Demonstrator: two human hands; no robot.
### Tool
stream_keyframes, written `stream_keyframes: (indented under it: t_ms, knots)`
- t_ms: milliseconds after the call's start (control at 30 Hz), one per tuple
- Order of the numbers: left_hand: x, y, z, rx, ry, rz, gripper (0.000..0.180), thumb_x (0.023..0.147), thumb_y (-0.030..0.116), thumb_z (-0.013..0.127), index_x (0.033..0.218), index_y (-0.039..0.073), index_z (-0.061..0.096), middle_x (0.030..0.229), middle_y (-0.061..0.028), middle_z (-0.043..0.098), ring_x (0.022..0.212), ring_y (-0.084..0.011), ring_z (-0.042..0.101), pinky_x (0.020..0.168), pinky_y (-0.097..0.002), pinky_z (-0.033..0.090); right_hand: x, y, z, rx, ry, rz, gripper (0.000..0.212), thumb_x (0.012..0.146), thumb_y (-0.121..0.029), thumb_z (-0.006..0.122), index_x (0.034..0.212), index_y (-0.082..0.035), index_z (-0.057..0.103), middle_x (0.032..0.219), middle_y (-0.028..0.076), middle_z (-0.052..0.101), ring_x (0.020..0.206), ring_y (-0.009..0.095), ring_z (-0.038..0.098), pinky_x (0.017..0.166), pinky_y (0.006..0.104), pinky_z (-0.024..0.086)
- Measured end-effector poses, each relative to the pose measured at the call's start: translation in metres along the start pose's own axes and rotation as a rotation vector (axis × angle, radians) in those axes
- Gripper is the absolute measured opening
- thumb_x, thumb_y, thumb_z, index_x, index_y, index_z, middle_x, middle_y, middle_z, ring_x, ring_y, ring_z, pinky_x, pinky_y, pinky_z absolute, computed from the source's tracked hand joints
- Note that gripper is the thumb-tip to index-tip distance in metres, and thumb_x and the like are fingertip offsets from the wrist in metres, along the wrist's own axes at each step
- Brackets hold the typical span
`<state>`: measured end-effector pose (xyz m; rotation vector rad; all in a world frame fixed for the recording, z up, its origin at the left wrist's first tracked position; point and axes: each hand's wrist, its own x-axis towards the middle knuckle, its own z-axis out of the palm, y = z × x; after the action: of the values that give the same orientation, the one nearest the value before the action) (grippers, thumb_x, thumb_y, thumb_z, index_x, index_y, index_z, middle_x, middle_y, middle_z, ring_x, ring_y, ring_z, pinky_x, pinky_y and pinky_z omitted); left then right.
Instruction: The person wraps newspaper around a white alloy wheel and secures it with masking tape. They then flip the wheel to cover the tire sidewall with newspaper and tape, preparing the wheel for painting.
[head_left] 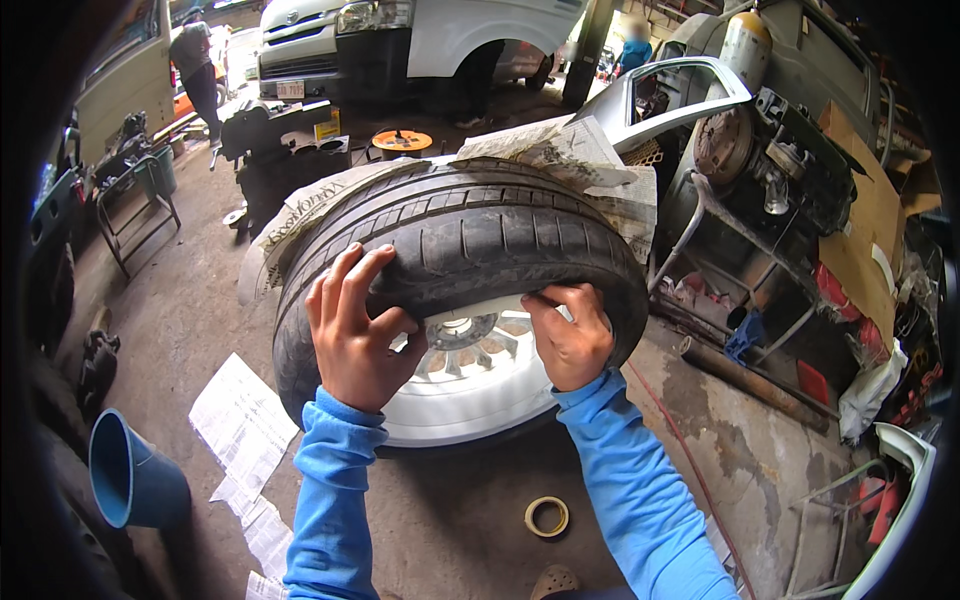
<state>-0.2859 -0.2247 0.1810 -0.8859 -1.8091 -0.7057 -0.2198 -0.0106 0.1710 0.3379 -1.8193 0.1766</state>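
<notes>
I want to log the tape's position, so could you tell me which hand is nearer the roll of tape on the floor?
Right. The right hand is on the tyre almost above the tape roll; the left hand is farther left.

We see both forearms rising from the lower edge in bright blue sleeves, converging slightly. Our left hand [355, 330] is raised with its back to us, fingers spread and curled forward, thumb out to the right. Our right hand [570, 335] is bunched, fingertips pinched together, knuckles up.
</notes>
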Motion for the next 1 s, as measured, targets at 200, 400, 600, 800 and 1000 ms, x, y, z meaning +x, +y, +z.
stream_keyframes:
  t_ms: [200,400,600,800,1000]
  knots:
    - [-0.0006,0.0000,0.0001,0.005,-0.008,0.002,0.018,0.048,0.010,0.074,0.055,0.014,0.058,0.123,-0.0072,0.053,0.120,-0.0334,0.045,0.094,-0.0452,0.034,-0.0023,0.0031,-0.0007,0.002,-0.015,-0.028,0.025,0.059,0.007,0.071,0.080,-0.007,0.069,0.080,0.005,0.058,0.072,0.022,0.057,0.062,0.0324,0.047]
    - [0.0005,0.0002,0.0007,0.006,-0.003,0.006,0.018,0.048,0.010,0.074,0.055,0.013,0.057,0.123,-0.0076,0.054,0.119,-0.0340,0.046,0.094,-0.0453,0.034,-0.0022,-0.0009,0.0007,0.020,0.006,0.029,0.026,0.061,0.008,0.070,0.082,-0.006,0.069,0.082,0.005,0.058,0.072,0.022,0.057,0.066,0.0319,0.047]
    - [0.0003,0.0006,0.0008,0.004,0.003,0.005,0.018,0.048,0.010,0.073,0.054,0.013,0.056,0.123,-0.0079,0.054,0.119,-0.0341,0.046,0.094,-0.0454,0.034,-0.0039,0.0005,0.0014,0.011,-0.005,0.029,0.027,0.060,0.009,0.069,0.082,-0.006,0.070,0.082,0.005,0.057,0.073,0.023,0.057,0.067,0.0318,0.048]
    - [0.0004,0.0013,0.0003,0.011,0.001,-0.010,0.017,0.047,0.009,0.072,0.054,0.013,0.057,0.122,-0.0080,0.054,0.119,-0.0340,0.046,0.094,-0.0445,0.035,-0.0077,0.0018,0.0014,0.005,-0.026,0.037,0.030,0.057,0.009,0.068,0.082,-0.006,0.070,0.081,0.006,0.058,0.075,0.024,0.056,0.068,0.0329,0.047]
    - [0.0031,0.0037,0.0004,0.023,0.036,0.001,0.017,0.046,0.006,0.071,0.054,0.012,0.056,0.122,-0.0109,0.054,0.118,-0.0360,0.047,0.095,-0.0456,0.035,-0.0048,0.0032,0.0022,0.043,0.021,-0.012,0.030,0.056,0.007,0.069,0.083,-0.007,0.070,0.081,0.006,0.056,0.074,0.023,0.055,0.066,0.0336,0.046]
